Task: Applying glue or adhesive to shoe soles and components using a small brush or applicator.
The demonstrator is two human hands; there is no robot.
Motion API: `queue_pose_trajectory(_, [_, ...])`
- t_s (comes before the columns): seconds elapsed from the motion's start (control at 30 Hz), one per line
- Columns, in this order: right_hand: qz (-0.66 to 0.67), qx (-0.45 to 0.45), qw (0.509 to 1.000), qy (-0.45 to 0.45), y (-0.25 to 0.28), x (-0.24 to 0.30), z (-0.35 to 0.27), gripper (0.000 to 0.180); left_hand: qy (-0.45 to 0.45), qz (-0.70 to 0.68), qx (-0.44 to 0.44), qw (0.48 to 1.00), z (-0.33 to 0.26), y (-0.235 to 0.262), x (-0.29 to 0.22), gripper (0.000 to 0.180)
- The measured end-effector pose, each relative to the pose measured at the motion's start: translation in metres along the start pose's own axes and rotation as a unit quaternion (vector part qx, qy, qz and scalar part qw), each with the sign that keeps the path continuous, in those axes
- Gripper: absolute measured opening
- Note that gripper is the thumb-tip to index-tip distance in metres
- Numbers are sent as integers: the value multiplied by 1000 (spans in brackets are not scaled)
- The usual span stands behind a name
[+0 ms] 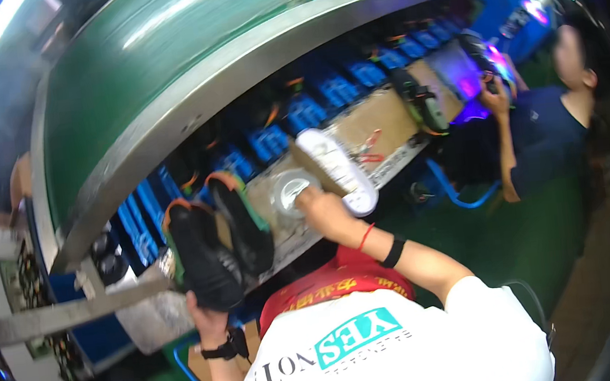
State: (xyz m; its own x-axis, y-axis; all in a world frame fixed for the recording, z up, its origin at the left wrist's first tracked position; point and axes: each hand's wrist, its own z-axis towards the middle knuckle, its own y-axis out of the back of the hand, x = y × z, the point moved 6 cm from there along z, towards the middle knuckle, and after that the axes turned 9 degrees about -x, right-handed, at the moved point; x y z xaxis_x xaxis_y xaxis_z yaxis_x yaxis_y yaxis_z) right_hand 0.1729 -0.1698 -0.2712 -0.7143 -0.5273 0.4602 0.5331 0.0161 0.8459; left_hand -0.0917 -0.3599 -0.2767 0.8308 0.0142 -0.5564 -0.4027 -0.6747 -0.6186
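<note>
A black shoe (204,257) with orange and green at its collar projects over the bench's near edge. My left hand (207,318) grips its near end, the fingers partly hidden by the shoe. A second black shoe (244,226) lies just to the right. My right hand (326,212) reaches over a round, clear dish (291,184) with whitish contents. Its fingers are pinched together at the rim; whatever they hold is too small or blurred to make out. Beside that hand rests a white shoe sole (338,170), tilted, with its near end at the bench edge.
Several blue shoe holders (304,111) line the bench's back beneath a metal-edged green conveyor (179,55). Red tools (373,148) lie on cardboard right of the sole, with another dark shoe (420,102) beyond. At right a co-worker (544,128) handles a shoe under purple light.
</note>
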Motion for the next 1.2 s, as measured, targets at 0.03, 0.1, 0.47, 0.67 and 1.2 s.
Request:
queue_pose_trajectory(0.03, [25,-9,999,-21,12,5,8,10,-16,53,17,998,-4,4,3,58])
queue_pose_trajectory(0.1, [14,-21,999,-36,1,-4,14,9,-28,106,49,993,-13,-20,6,63])
queue_pose_trajectory(0.47, [-4,79,997,-12,-38,-8,14,13,-128,279,104,946,-41,-67,-11,95])
queue_pose_trajectory(0.67, [-6,100,995,-20,-44,-17,12,13,-169,314,128,926,-47,-79,-6,107])
queue_pose_trajectory(1.2, [336,36,933,124,120,98,28,11,-267,435,211,834,-54,-143,-16,131])
